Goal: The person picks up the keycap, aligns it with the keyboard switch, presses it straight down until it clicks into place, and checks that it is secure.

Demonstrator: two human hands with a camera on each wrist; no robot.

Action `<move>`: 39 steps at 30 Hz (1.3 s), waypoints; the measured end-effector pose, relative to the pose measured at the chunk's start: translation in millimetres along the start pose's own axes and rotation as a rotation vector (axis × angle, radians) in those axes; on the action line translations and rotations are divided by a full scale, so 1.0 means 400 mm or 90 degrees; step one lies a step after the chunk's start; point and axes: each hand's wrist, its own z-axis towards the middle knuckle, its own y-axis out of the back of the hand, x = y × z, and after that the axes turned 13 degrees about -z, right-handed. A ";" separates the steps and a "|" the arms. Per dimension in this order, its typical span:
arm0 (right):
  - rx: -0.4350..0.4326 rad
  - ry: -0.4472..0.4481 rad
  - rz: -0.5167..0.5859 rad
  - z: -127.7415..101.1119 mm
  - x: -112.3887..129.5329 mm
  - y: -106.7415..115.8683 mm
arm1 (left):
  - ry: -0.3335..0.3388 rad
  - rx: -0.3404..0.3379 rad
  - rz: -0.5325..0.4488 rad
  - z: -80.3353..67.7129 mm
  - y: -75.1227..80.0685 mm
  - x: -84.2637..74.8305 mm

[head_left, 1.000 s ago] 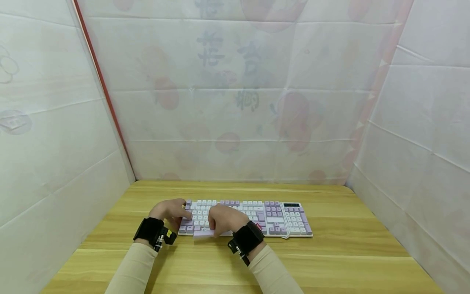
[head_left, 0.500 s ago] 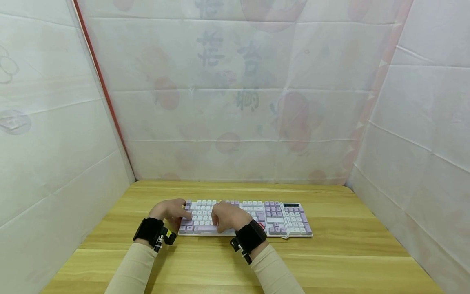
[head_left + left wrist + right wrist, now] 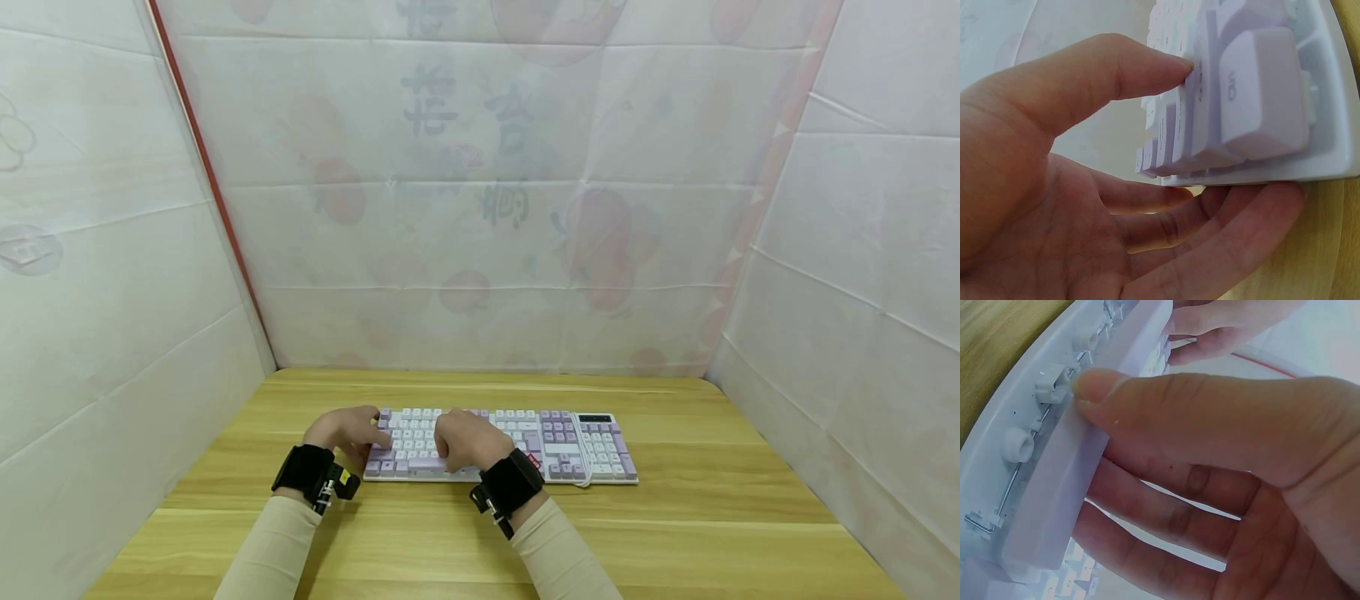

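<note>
A white and lilac keyboard lies on the wooden table, its near left part under both hands. The left hand grips the keyboard's left end, thumb on the keys and fingers curled beneath the edge. The right hand pinches the long lilac space bar keycap over its bare slot in the front row, thumb pressing its near face, the fingers lying along its far side.
</note>
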 end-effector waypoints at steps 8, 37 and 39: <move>-0.008 -0.007 -0.004 0.003 -0.001 -0.004 | -0.002 -0.003 0.008 -0.001 0.000 -0.002; -0.030 -0.017 -0.047 0.010 0.010 -0.021 | -0.010 -0.014 0.050 -0.003 0.003 -0.007; -0.034 -0.017 -0.057 0.008 0.013 -0.021 | -0.010 -0.010 0.044 -0.003 0.002 -0.006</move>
